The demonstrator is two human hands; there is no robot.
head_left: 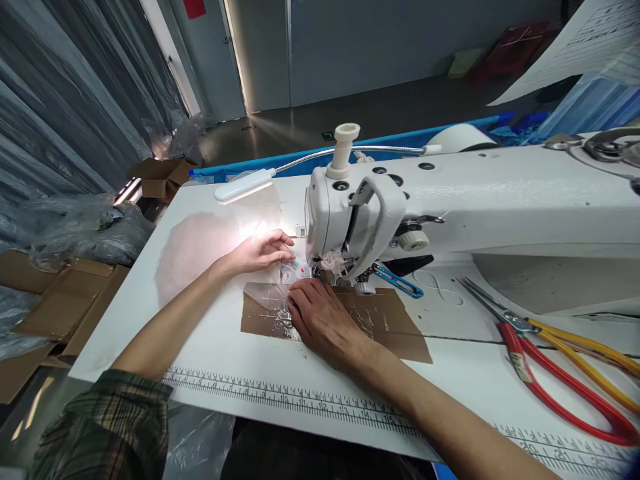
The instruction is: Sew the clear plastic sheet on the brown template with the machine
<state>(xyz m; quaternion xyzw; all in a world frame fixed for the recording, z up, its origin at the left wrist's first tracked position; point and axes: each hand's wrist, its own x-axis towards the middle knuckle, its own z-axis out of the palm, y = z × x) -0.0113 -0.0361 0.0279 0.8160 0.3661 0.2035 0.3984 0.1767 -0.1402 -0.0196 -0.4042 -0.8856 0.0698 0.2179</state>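
Note:
A white sewing machine [370, 213] stands over the table, its needle area partly hidden by its head and my fingers. Sheer pale fabric [200, 247] spreads to the left of the needle and runs up to the presser foot. Over this fabric my left hand [263, 252] is open, its fingers loosely bent and apart, close to the needle plate. My right hand [323, 317] is closed just in front of the foot, thumb and fingers bent together at the fabric's near edge. Beneath that hand lies a brown taped sheet [395, 327].
Red-handled scissors [520, 333] and a yellow-handled pair [590, 347] lie at the right. Blue thread snips [400, 280] rest beside the machine head. A lit lamp [245, 187] hangs at the left. A printed ruler [300, 403] follows the front edge. Cardboard boxes [70, 300] stand left.

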